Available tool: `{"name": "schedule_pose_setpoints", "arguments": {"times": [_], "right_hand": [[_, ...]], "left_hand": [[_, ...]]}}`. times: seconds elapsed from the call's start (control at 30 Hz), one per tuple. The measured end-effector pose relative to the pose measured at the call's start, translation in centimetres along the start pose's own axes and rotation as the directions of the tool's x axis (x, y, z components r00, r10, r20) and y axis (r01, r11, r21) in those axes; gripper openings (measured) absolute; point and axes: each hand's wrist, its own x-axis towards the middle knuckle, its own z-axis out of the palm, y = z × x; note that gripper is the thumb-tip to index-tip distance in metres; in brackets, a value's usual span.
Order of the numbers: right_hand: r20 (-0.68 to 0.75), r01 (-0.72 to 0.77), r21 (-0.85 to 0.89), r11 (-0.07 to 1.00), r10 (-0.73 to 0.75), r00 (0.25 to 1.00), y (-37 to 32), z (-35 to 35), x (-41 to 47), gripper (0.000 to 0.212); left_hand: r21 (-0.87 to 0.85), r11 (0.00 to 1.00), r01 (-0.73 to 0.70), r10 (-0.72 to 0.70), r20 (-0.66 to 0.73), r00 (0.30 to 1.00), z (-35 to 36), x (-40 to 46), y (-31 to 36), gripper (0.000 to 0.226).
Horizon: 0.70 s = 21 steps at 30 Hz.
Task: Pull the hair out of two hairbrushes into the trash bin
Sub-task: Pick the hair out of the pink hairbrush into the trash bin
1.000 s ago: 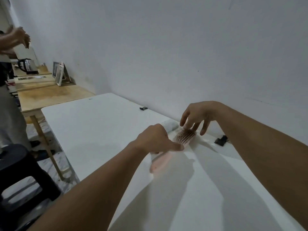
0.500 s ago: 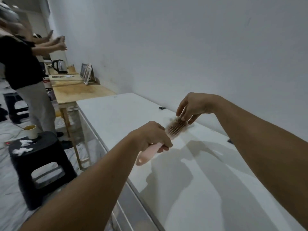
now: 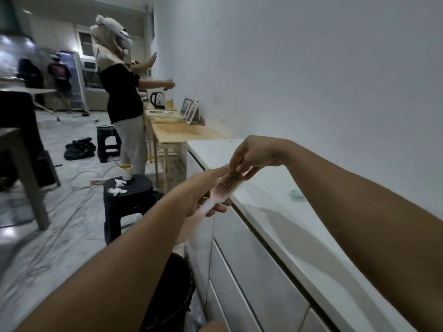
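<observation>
1. You hold a pink hairbrush (image 3: 225, 188) in the air over the near edge of the white bench (image 3: 275, 195). Its long axis runs from lower left to upper right, handle toward you and head pointing away toward the wall, bristles facing up and to the right.
2. Your left hand (image 3: 203, 192) is wrapped tight around the handle, thumb under it and fingers closed over the top.
3. Your right hand (image 3: 251, 156) reaches in from the right, its fingertips (image 3: 236, 167) pinched narrow on the bristles at the far end of the head. Whether any hair sits between them is too blurred to tell.
4. A dark trash bin (image 3: 175, 291) stands on the floor below your left forearm, against the bench front and almost under the brush.
5. A small pale blue object (image 3: 296, 194) lies on the bench top, well to the right of the brush.
6. To the left stands a black stool (image 3: 129, 200) carrying a paper cup (image 3: 126, 171) and crumpled white tissues (image 3: 117, 190).
7. Farther back, another person (image 3: 124, 101) stands at a wooden table (image 3: 182, 134) where an electric kettle (image 3: 157, 99) sits.
</observation>
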Motion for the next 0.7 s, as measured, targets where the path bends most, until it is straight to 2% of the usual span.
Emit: {"name": "schedule_pose_setpoints", "arguments": {"times": [0.2, 0.37, 0.47, 0.57, 0.7], "right_hand": [[0.051, 0.076, -0.002, 0.997, -0.076, 0.996, -4.7, 7.1, 3.2, 0.03], [0.119, 0.178, -0.133, 0.975, -0.163, 0.98, -6.3, 12.1, 5.6, 0.036], [0.144, 0.218, -0.174, 0.96, -0.194, 0.97, -6.3, 15.2, 7.3, 0.025], [0.088, 0.255, -0.153, 0.955, -0.244, 0.966, -6.0, 18.5, 9.1, 0.012], [0.041, 0.276, -0.104, 0.955, -0.274, 0.961, -4.3, 23.3, 11.6, 0.008]], "left_hand": [[-0.083, 0.996, -0.027, 0.008, -0.214, 0.977, -6.0, -0.5, -5.7, 0.045], [-0.108, 0.994, 0.003, -0.038, -0.33, 0.943, -8.6, -1.2, -8.7, 0.033], [-0.114, 0.993, 0.031, -0.068, -0.34, 0.938, -10.0, -1.1, -11.1, 0.032], [-0.138, 0.989, 0.058, -0.107, -0.379, 0.919, -11.5, -0.7, -13.9, 0.031], [-0.131, 0.986, 0.104, -0.15, -0.425, 0.893, -13.0, 0.9, -17.9, 0.034]]}}
